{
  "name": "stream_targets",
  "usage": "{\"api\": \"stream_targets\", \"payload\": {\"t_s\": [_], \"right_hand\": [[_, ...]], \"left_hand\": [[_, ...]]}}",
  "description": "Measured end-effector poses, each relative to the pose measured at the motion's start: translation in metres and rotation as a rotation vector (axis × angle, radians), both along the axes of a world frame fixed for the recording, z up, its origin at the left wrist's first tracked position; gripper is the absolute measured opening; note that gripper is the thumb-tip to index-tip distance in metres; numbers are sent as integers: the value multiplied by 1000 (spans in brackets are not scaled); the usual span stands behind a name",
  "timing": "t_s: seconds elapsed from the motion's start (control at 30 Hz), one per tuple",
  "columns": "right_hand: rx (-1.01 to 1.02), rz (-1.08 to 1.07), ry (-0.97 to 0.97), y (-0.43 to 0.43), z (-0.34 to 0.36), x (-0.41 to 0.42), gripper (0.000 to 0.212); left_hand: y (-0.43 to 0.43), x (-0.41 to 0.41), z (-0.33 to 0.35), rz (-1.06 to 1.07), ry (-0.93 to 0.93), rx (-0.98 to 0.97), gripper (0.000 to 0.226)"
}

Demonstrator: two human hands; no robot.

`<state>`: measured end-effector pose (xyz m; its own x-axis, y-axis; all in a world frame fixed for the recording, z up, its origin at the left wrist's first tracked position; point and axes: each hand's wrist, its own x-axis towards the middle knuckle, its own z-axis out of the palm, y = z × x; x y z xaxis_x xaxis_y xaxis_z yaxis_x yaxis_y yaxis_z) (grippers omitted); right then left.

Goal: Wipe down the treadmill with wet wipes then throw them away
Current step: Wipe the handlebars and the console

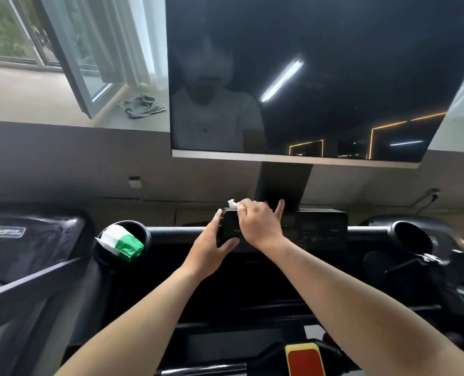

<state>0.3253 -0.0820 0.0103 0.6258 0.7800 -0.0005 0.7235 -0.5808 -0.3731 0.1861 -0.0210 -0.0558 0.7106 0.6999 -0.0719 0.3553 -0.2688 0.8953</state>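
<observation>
We stand at the black treadmill control console (320, 229), a flat rectangular panel mounted below the large dark glossy screen (307, 77).

Left hand (212, 248): it grips the left end of the control console. The thumb lies across the front face and the fingers wrap round the edge toward the back.

Right hand (258, 226): it holds a crumpled white wet wipe (233, 204) against the top left corner of the control console, just above the left hand. The fingers are curled on the wet wipe, except one finger, which sticks out straight to the right. Only a small tuft of the wet wipe shows past the knuckles.

The green-and-white soft wipe pack (119, 241) sits tilted in the round black left cup holder (144, 232), to the left of both hands.

Other items – a crumpled grey cloth (142, 105) lies on the pale windowsill (111, 118) beside the open window, and a red-and-yellow block (304, 359) sits at the bottom edge, between our forearms.
</observation>
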Motion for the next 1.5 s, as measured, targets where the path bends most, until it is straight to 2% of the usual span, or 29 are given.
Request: {"api": "stream_targets", "payload": {"t_s": [0.23,0.43,0.53,0.67,0.8,0.9,0.97,1.07,1.27,1.4,1.5], "right_hand": [[38,204,72,4,6,-7,32],[51,-99,-3,-23,0,8,32],[46,-117,19,-13,2,-7,32],[50,-30,49,0,-3,-22,30],[36,72,54,4,-3,-27,32],[-39,207,24,4,2,-31,31],[-104,289,-21,5,5,-34,34],[-140,345,-60,2,8,-33,43],[52,438,-45,-18,3,-10,54],[294,366,115,-29,4,2,67],[208,259,-2,-39,-2,12,58]], "left_hand": [[2,-1,3,-40,-22,36,82],[4,-2,0,-23,7,8,87],[6,-3,-1,-13,5,4,86],[8,-4,4,-17,-18,-30,77],[9,-7,6,94,-164,-191,90],[5,-8,19,238,-232,-82,68],[2,-4,30,223,-262,-24,56],[0,5,36,179,-283,-34,51],[-14,16,39,139,-352,-124,48],[-14,21,37,207,-275,-166,47],[-8,18,32,202,-193,-58,40]]}}
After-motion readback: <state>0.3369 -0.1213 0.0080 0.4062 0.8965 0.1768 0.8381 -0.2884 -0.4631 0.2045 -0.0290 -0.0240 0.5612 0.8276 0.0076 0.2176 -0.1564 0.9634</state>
